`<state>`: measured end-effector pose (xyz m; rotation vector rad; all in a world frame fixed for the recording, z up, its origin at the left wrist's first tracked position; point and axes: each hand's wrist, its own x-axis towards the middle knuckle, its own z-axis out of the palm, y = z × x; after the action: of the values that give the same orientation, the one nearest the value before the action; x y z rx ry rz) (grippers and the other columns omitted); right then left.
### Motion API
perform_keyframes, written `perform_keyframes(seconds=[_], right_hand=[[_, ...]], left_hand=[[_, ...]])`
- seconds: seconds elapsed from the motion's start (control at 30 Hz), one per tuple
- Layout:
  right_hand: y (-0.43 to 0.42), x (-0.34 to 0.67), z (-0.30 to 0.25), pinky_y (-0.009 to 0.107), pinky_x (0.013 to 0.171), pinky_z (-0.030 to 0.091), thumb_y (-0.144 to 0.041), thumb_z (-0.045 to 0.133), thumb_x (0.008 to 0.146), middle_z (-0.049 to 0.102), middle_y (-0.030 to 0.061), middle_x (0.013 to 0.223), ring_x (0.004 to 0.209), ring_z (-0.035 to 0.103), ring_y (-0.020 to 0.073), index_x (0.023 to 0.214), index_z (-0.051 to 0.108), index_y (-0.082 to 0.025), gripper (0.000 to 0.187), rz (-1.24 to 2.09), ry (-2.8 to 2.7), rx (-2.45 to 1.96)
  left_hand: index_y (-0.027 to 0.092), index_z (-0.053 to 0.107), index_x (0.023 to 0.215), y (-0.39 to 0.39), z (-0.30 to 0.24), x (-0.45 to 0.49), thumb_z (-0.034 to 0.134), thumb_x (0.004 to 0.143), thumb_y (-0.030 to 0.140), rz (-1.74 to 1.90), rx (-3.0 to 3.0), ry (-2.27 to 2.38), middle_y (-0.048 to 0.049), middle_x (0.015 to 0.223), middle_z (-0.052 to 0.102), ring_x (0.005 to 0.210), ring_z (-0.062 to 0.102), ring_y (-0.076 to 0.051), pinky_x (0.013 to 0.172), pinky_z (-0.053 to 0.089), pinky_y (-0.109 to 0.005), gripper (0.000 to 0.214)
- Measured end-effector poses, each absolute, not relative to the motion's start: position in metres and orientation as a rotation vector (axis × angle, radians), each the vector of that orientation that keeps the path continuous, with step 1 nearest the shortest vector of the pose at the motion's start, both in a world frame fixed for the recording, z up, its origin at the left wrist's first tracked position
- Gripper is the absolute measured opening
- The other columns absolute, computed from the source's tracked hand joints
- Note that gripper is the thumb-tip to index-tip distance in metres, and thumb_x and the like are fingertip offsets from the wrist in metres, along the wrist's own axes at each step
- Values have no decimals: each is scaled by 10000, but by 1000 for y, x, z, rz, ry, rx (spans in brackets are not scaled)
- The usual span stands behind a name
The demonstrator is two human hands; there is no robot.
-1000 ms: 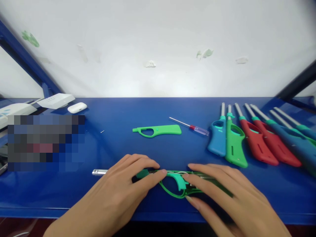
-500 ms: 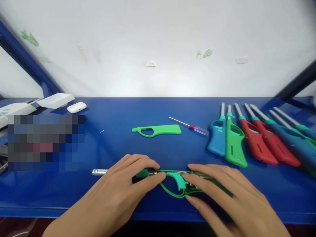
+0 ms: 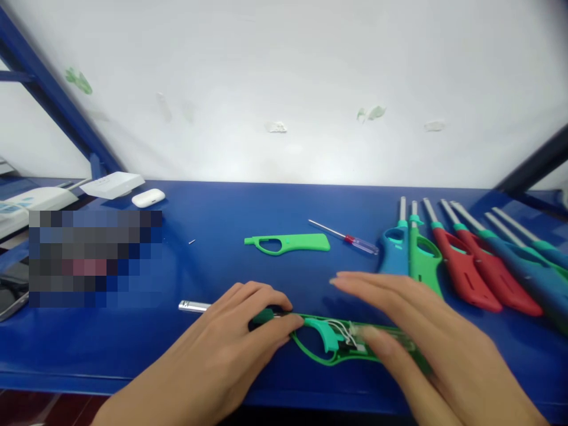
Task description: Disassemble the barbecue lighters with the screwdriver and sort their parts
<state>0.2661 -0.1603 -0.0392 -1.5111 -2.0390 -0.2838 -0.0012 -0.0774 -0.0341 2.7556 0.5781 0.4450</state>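
An opened green gas lighter lies along the front of the blue table, its metal tube pointing left. Its teal trigger, thin white wires and a clear fuel tank show inside. My left hand is closed around the lighter's neck, thumb and fingertips pinching it just left of the trigger. My right hand hovers over the handle end, fingers stretched out and apart, the thumb near the wires and tank; whether it touches them I cannot tell. Behind lies the loose green half-shell of a lighter handle.
A screwdriver with a clear and red handle lies right of the half-shell. Several blue, green and red lighters are lined up at the right. A small screw and a white case lie at the left, beside a blurred-out area.
My right hand has lifted its fingers off the lighter and spread them, uncovering the wires and tank. My left hand keeps its hold. The view has shifted slightly.
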Motion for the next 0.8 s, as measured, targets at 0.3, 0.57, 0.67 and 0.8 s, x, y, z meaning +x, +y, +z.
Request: perform_keyframes(seconds=[0.3, 0.57, 0.67, 0.8], right_hand=[[-57, 266, -12, 546, 1024, 596, -356, 557, 1085, 662, 121, 1489, 1284, 683, 314, 1560, 477, -172, 516, -206, -2507, -1441], [-79, 249, -13, 490, 955, 618, 100, 612, 833, 769, 112, 1273, 1095, 759, 293, 1440, 572, -190, 673, -318, -2677, -1371], [-92, 244, -10, 541, 886, 644, 190, 570, 659, 742, 223, 1286, 1104, 751, 385, 1437, 565, -83, 824, -413, -2725, -1394], [-92, 248, -5, 521, 852, 666, 196, 533, 608, 747, 228, 1272, 1086, 763, 389, 1437, 563, -83, 875, -462, -2783, -1394]], left_hand=[[263, 599, 1368, -77, -34, 1, 455, 1116, 140, 506, 2766, 590, -47, 1291, 600, 1178, 545, -215, 1005, 523, -361, 315], [230, 627, 1145, -76, -41, -2, 498, 1090, 78, 570, 2742, 559, -27, 1268, 614, 1168, 551, -190, 1020, 496, -336, 207], [240, 629, 1173, -76, -42, -2, 498, 1094, 91, 569, 2749, 562, -25, 1270, 619, 1166, 556, -192, 1009, 499, -334, 214], [254, 616, 1327, -76, -42, 0, 468, 1118, 149, 590, 2773, 575, -40, 1267, 621, 1176, 561, -204, 997, 518, -335, 277]])
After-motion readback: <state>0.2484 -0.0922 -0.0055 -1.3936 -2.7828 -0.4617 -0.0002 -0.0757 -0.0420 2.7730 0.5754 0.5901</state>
